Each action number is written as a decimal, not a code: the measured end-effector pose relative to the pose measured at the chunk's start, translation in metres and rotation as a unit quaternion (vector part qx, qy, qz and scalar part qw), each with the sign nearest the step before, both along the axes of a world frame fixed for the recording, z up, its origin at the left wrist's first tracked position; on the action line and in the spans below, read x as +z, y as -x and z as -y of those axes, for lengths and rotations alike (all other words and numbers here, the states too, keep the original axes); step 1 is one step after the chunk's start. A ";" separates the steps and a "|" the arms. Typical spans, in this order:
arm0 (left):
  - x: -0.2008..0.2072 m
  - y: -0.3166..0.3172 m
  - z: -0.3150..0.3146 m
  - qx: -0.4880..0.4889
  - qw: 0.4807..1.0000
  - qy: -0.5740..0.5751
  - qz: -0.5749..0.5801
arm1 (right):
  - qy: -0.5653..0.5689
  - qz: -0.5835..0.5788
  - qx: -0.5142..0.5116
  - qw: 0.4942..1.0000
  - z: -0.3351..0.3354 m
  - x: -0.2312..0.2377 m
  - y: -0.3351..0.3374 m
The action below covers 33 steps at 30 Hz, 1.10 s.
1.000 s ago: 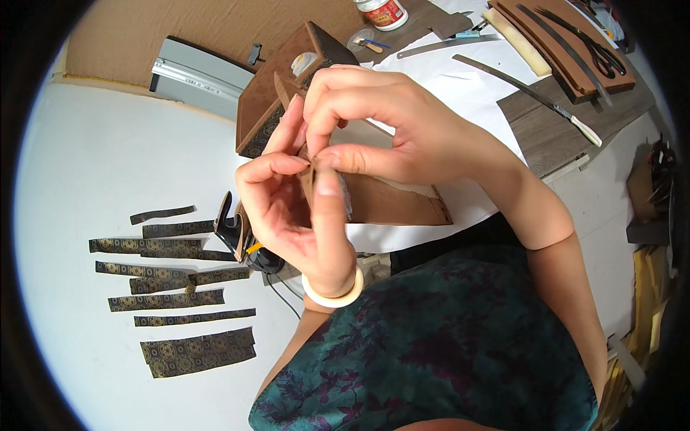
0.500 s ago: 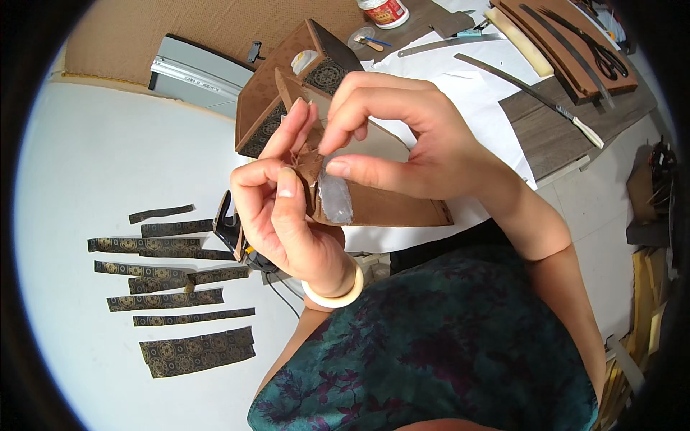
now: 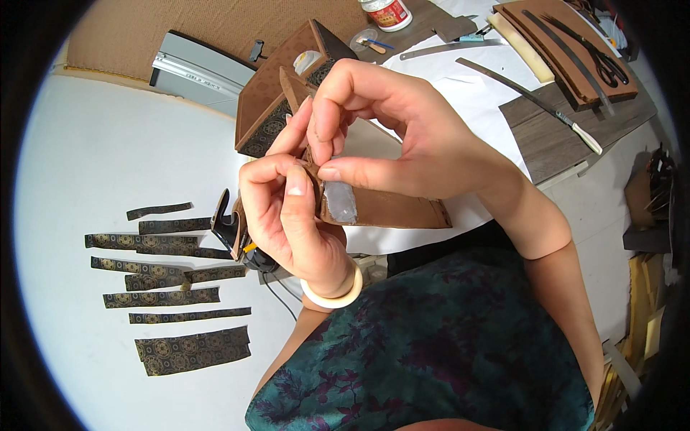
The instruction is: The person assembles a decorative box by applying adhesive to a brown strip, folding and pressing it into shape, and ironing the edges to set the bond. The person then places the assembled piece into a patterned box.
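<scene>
In front of me my left hand [image 3: 284,208], with a pale bangle [image 3: 341,296] at the wrist, is closed on a narrow brown strip [image 3: 290,87] of fabric or leather. Its pointed upper end sticks up past the fingers. My right hand [image 3: 424,136] comes in from the right, thumb and fingertips pinched together at the strip's edge beside the left fingertips. Just under the fingertips lies a grey, smooth-looking patch [image 3: 340,202] on a brown panel [image 3: 402,208]. The fingers hide where the strip meets the panel.
A brown box with patterned trim [image 3: 269,133] stands behind my hands. Several dark patterned strips [image 3: 162,298] lie on the white surface at left. Farther right are a long-bladed knife [image 3: 528,93], a brown board [image 3: 528,32] with scissors [image 3: 611,68], and a jar [image 3: 388,13].
My right fingers and thumb have closed together onto the strip's edge; they were apart before. The left hand has shifted slightly and still holds the strip.
</scene>
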<state>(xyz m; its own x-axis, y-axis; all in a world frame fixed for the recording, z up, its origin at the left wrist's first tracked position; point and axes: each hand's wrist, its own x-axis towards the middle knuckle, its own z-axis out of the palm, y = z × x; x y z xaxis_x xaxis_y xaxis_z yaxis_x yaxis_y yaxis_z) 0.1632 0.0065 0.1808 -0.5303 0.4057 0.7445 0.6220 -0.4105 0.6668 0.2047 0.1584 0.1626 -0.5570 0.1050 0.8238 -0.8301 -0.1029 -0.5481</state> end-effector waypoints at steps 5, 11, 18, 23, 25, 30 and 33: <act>0.011 0.002 -0.003 0.001 1.000 0.010 0.016 | -0.014 -0.046 -0.075 0.996 -0.002 -0.007 -0.003; 0.027 0.025 -0.018 -0.101 0.986 0.125 -0.048 | -0.067 -0.107 -0.217 0.968 -0.002 -0.015 -0.012; 0.027 0.036 -0.015 -0.126 0.982 0.132 -0.049 | -0.099 -0.128 -0.271 0.949 -0.003 -0.020 -0.015; 0.023 0.043 -0.017 -0.129 0.984 0.086 -0.089 | -0.061 -0.128 -0.282 0.949 0.004 -0.025 -0.011; 0.024 0.044 -0.017 -0.124 0.985 0.069 -0.098 | -0.050 -0.139 -0.285 0.947 0.006 -0.024 -0.010; 0.023 0.042 -0.013 -0.111 0.987 0.073 -0.091 | -0.069 -0.164 -0.313 0.933 0.005 -0.024 -0.010; 0.022 0.042 -0.011 -0.110 0.985 0.088 -0.101 | -0.116 -0.151 -0.352 0.916 0.003 -0.029 -0.014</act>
